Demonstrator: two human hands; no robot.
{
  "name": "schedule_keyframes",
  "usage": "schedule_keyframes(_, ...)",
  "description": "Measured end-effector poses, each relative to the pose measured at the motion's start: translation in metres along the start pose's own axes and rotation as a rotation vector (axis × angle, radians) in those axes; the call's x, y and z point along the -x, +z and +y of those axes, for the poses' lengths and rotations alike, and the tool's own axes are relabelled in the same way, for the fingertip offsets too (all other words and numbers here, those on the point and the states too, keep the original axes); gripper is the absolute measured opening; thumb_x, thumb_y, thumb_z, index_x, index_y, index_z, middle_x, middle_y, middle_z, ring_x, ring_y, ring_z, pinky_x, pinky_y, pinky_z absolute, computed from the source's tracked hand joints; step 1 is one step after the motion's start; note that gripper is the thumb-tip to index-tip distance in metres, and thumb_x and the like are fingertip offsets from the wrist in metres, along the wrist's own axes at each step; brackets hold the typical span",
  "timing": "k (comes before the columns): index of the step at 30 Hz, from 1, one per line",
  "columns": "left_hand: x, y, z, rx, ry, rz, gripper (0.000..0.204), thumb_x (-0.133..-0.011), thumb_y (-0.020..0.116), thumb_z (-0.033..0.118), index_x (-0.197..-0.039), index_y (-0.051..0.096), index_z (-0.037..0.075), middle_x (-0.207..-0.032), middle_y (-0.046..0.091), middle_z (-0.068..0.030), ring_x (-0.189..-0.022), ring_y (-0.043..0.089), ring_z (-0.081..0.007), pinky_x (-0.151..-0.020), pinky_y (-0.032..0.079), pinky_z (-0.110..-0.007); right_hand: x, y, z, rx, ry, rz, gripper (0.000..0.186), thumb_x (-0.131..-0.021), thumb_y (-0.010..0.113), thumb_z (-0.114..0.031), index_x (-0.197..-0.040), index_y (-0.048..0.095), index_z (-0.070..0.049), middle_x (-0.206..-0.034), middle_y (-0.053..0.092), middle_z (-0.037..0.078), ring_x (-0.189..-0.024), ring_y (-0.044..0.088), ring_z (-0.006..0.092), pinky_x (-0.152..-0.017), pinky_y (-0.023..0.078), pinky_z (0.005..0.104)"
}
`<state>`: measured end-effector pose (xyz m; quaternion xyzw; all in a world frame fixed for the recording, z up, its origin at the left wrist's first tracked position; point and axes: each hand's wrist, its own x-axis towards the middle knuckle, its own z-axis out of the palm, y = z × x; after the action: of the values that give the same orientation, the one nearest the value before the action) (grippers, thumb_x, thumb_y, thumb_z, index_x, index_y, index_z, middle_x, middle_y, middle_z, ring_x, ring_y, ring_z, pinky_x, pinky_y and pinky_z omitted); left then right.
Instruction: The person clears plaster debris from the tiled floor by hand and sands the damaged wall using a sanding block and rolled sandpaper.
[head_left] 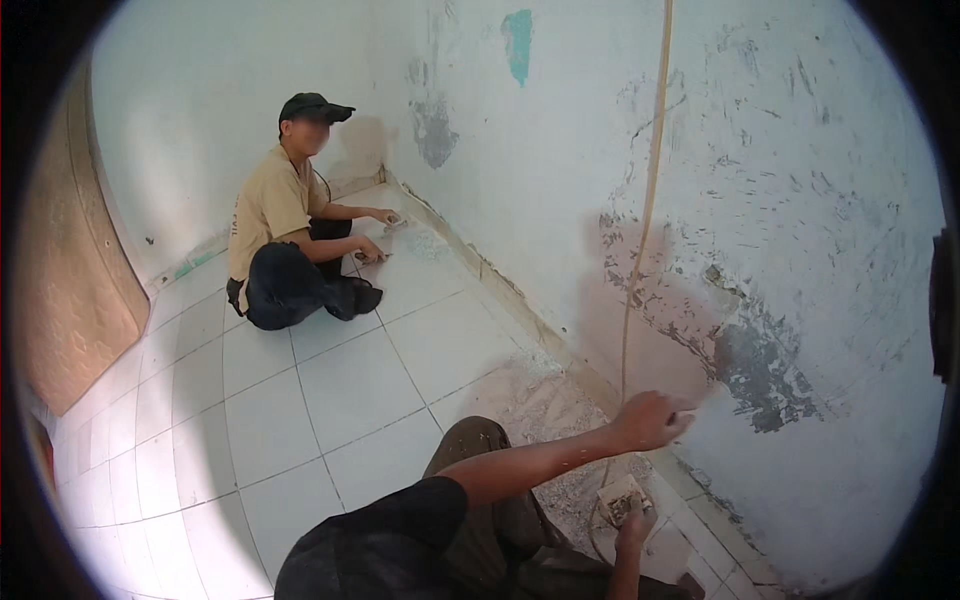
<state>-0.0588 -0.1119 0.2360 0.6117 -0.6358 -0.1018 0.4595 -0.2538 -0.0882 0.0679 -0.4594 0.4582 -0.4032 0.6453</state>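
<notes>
My left hand is held out in front of the wall, closed, its arm reaching across from a black sleeve. A thin pale edge shows by its fingers, too small to name. Lower down, near the floor, my right hand grips a small square, pale tray-like piece with grey-brown crumbly stuff on it. The wall before me has worn white paint and a dark grey bare patch. Plaster dust and chips lie on the tiles beside my knee.
A co-worker in a tan shirt and black cap squats farther off by the wall, hands near the floor. A thin tan cord hangs down the wall to the floor. At the left leans a brown panel. White tiles cover the floor.
</notes>
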Motion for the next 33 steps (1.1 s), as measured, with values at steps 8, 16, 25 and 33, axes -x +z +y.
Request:
schedule_keyframes(8, 0.117, 0.019, -0.129, 0.037, -0.152, 0.055, 0.029, -0.091, 0.059, 0.032, -0.106, 0.073, 0.012, -0.083, 0.068, -0.0184, -0.079, 0.066, -0.0387, -0.071, 0.051, -0.048, -0.017, -0.011, 0.008, 0.237, -0.107, -0.103, 0.027, -0.098, 0.063, -0.019, -0.113, 0.061, 0.003, -0.095, 0.065, 0.007, -0.083, 0.065, 0.0167, -0.069, 0.057, 0.0355)
schedule_keyframes(16, 0.128, 0.031, -0.17, 0.036, -0.37, 0.238, 0.028, -0.092, 0.058, 0.029, -0.105, 0.073, 0.009, -0.087, 0.07, -0.0187, -0.081, 0.067, -0.0379, -0.073, 0.052, -0.046, -0.038, 0.042, -0.115, 0.393, -0.505, 0.02, 0.024, -0.094, 0.067, -0.016, -0.106, 0.067, 0.005, -0.095, 0.068, 0.007, -0.08, 0.063, 0.0149, -0.07, 0.051, 0.0294)
schedule_keyframes(25, 0.116, 0.032, -0.181, 0.179, -0.493, 0.342, 0.027, -0.092, 0.058, 0.028, -0.101, 0.071, 0.006, -0.084, 0.068, -0.0209, -0.079, 0.066, -0.0406, -0.07, 0.051, -0.049, -0.088, 0.146, -0.234, 0.584, -1.133, 0.432, 0.02, -0.093, 0.067, -0.011, -0.101, 0.071, 0.006, -0.091, 0.075, 0.012, -0.078, 0.068, 0.0151, -0.072, 0.053, 0.0297)
schedule_keyframes(33, 0.114, 0.031, -0.187, 0.267, -0.629, 0.373, 0.027, -0.092, 0.06, 0.027, -0.101, 0.072, 0.004, -0.082, 0.069, -0.021, -0.078, 0.068, -0.0389, -0.069, 0.052, -0.045, -0.096, 0.205, -0.24, 0.719, -1.152, 0.282, 0.026, -0.088, 0.073, -0.014, -0.104, 0.072, 0.006, -0.09, 0.075, 0.016, -0.077, 0.069, 0.0139, -0.071, 0.054, 0.0288)
